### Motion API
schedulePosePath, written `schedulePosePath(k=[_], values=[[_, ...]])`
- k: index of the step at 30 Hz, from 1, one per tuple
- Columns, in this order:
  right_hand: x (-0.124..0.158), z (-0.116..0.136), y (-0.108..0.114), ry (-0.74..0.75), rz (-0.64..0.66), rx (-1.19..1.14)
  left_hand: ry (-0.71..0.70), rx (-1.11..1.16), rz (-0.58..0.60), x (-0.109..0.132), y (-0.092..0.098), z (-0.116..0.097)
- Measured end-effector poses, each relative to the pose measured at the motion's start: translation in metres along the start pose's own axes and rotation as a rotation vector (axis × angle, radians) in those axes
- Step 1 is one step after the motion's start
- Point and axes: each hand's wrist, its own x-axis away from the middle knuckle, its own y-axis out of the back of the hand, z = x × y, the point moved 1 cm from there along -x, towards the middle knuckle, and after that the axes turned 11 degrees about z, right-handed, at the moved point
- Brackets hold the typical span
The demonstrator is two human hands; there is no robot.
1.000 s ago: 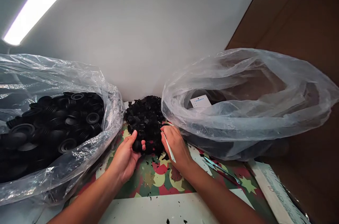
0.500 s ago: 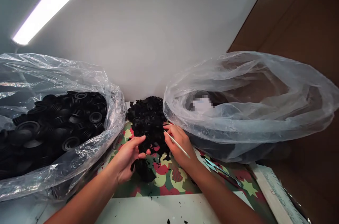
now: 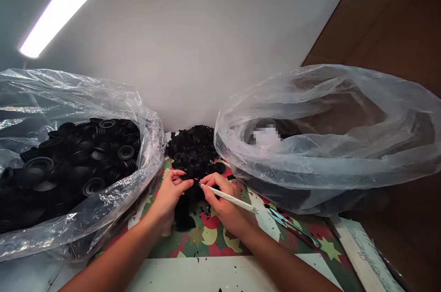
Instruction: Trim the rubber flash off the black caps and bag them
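Observation:
My left hand [image 3: 169, 197] is closed, its thumb and fingers pinching a black rubber part [image 3: 190, 176] that is hard to tell from the dark pile behind it. In my right hand [image 3: 225, 200] is a slim white pen-shaped tool [image 3: 234, 200], gripped like a pencil with its tip at the left fingertips. A heap of black rubber parts and scraps [image 3: 195, 145] lies just beyond both hands. Below the left fingers is another dark clump [image 3: 185, 214] on the patterned table cover [image 3: 210, 237].
A clear plastic bag [image 3: 151, 145] full of black ribbed rubber parts [image 3: 79, 158] stands at left. Another open plastic bag [image 3: 310, 168] is at right, beside a large cardboard sheet [image 3: 389, 30]. Scissors [image 3: 292, 226] lie near my right forearm. White paper [image 3: 193, 273] covers the front edge.
My hands have come together, and the left fingers have closed into a pinch. The white tool has swung flatter, its tip now meeting the left fingertips. A black ring-like part now shows beyond my right hand.

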Motion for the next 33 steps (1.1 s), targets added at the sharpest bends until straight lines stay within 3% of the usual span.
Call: schedulePosePath(k=[7,13,22,33], values=[[0.0014,-0.0066,0.0002,-0.061,-0.05,-0.042,0.02,0.073,0.036,0.0053,0.0005,-0.0016],[0.003,-0.0002,-0.0001,-0.027,0.053,-0.054,-0.019,0.111,0.029,0.0052,-0.0008,0.0026],[0.0014,-0.0061,-0.003,-0.122,-0.022,-0.102,-0.002,0.204,0.048,0.0056,0.0013,0.0017],[0.0012,-0.0084,-0.006,-0.153,-0.045,-0.152,-0.111,0.149,0.072,0.0069,0.0002,0.0075]])
